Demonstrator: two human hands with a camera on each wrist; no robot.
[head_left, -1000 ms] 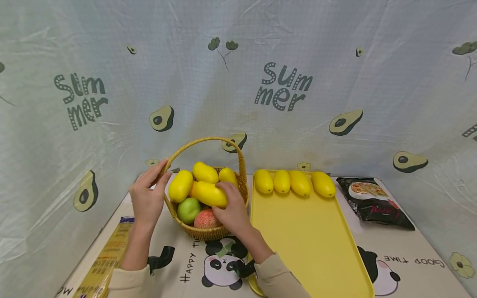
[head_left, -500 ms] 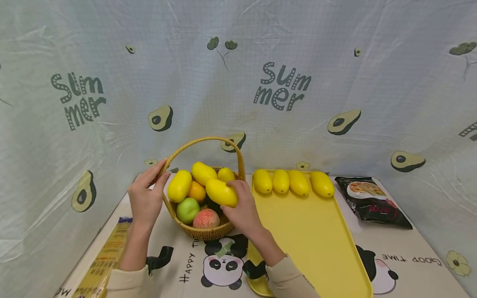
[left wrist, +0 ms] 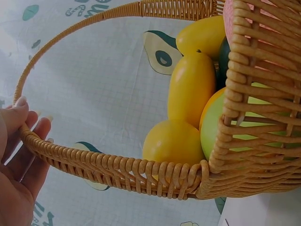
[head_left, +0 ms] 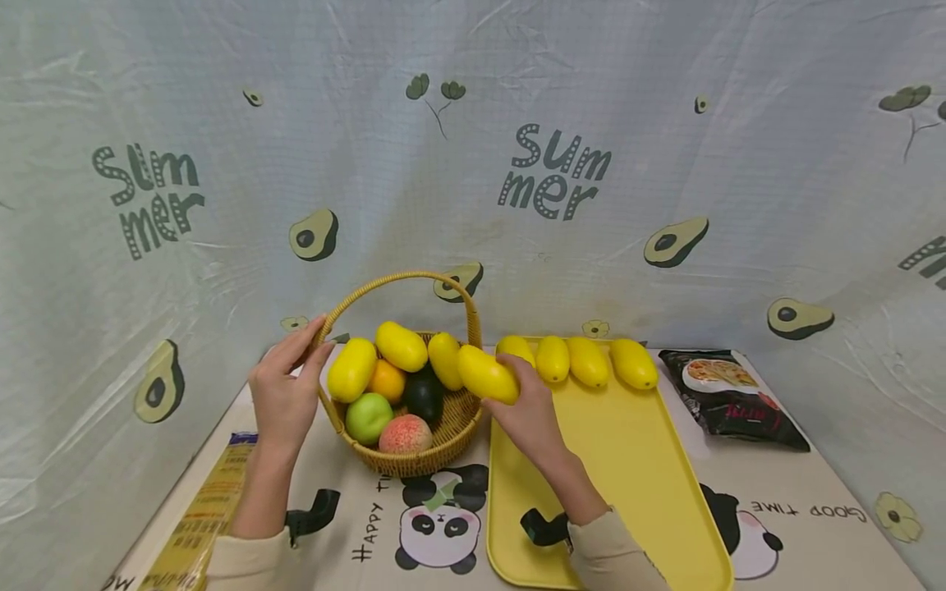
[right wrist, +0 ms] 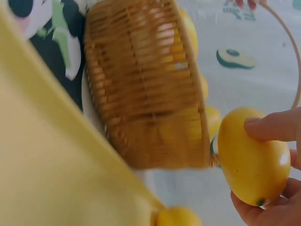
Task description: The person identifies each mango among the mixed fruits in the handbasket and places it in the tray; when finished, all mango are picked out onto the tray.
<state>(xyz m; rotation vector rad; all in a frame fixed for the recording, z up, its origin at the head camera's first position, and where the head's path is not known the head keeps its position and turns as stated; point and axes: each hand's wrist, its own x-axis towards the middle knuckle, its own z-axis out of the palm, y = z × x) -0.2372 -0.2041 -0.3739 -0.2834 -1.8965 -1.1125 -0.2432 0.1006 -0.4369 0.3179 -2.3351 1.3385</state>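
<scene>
My left hand [head_left: 284,398] pinches the left side of the handle [head_left: 392,279] of a wicker basket [head_left: 399,466], thumb and fingers on either side of it. My right hand [head_left: 534,417] grips a yellow mango [head_left: 486,374] in the air, over the gap between the basket's right rim and the yellow tray [head_left: 599,468]. In the right wrist view the thumb lies across that mango [right wrist: 254,157]. Inside the basket sit several fruits: mangoes [head_left: 401,345], an orange [head_left: 387,382], a green apple [head_left: 369,419], a peach [head_left: 405,435] and a dark avocado [head_left: 424,396].
Several mangoes [head_left: 589,363] line the tray's far edge; the leftmost is partly hidden by my right hand. A black snack bag [head_left: 732,400] lies right of the tray. A long yellow packet [head_left: 199,517] lies by my left forearm. A printed curtain [head_left: 369,164] hangs behind.
My right hand has lifted a mango off the fruit in the basket and carried it right, past the rim. The orange and avocado now show. My left hand has stayed at the handle.
</scene>
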